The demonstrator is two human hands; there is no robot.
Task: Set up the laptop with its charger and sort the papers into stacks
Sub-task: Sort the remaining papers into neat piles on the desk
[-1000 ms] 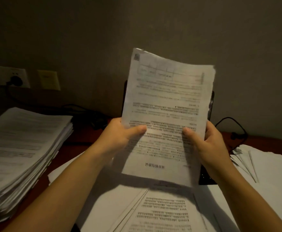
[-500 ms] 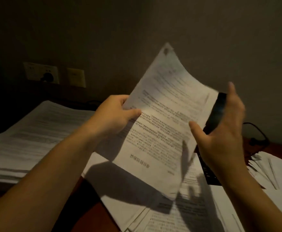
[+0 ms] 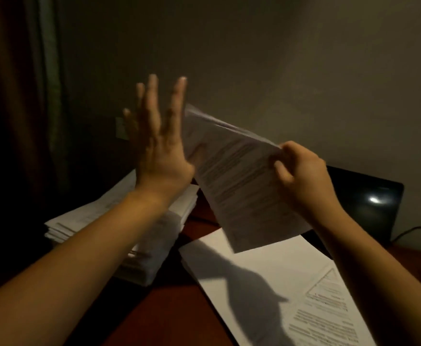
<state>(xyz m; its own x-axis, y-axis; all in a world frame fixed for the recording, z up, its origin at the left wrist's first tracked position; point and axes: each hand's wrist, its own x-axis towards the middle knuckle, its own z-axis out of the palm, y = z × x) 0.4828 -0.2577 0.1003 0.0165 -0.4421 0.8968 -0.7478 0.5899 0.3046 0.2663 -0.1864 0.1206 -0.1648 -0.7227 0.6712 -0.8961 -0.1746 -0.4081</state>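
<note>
A thin sheaf of printed papers [image 3: 236, 181] hangs tilted in the air above the desk. My right hand [image 3: 301, 171] grips its right edge, fingers curled round it. My left hand [image 3: 157, 136] is raised beside the sheaf's left edge with fingers straight and spread, holding nothing; whether the palm touches the paper is unclear. A tall paper stack [image 3: 99, 216] sits on the left of the desk. More sheets [image 3: 266, 265] lie spread in front of me. The open black laptop [image 3: 369, 203] stands at the right behind my right hand, screen dark.
A black cable [image 3: 414, 232] runs along the desk to the right of the laptop. The reddish wooden desk [image 3: 167, 315] shows between the stacks. A pale wall plate [image 3: 120, 127] sits on the wall behind my left hand, and a dark curtain [image 3: 17, 121] hangs at the left.
My left hand has let go of the sheaf and opened flat. My right hand has taken hold of the sheaf's right edge. The view has swung left, so the laptop sits further right.
</note>
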